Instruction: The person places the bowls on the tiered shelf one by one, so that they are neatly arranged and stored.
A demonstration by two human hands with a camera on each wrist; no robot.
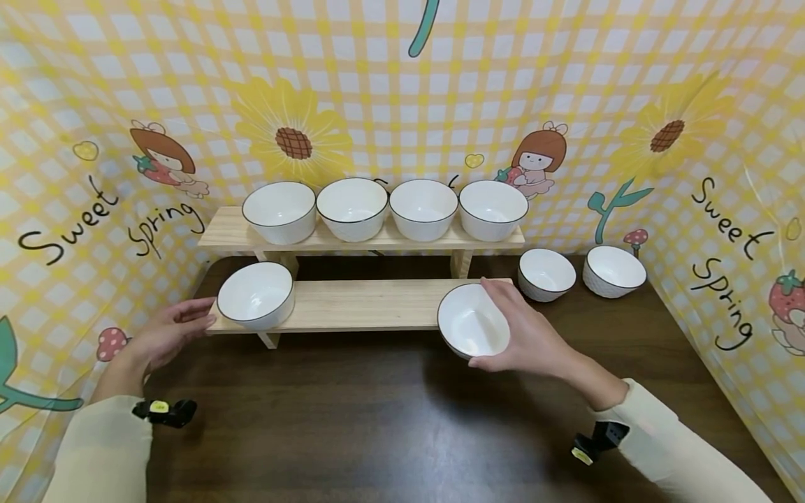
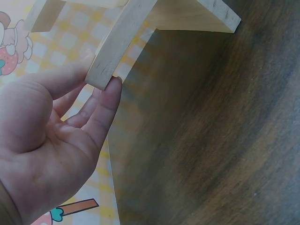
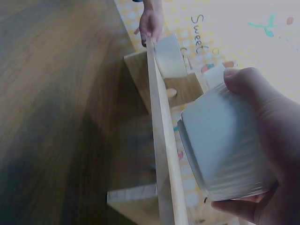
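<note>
The dark tabletop point(image 1: 339, 426) spreads before the lower board point(image 1: 365, 307); near that board's right end the right hand point(image 1: 534, 335) holds a white bowl point(image 1: 468, 314) between thumb and fingers, a gap below it, while the left hand point(image 1: 168, 334) pinches the left end beside a second bowl point(image 1: 256, 293). Bare wood runs between these bowls; behind, four bowls point(image 1: 352, 206) line the upper board point(image 1: 221, 227) edge to edge.

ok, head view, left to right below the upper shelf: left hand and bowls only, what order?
Left hand → lower-shelf bowl → held bowl → left table bowl → right table bowl.
</note>
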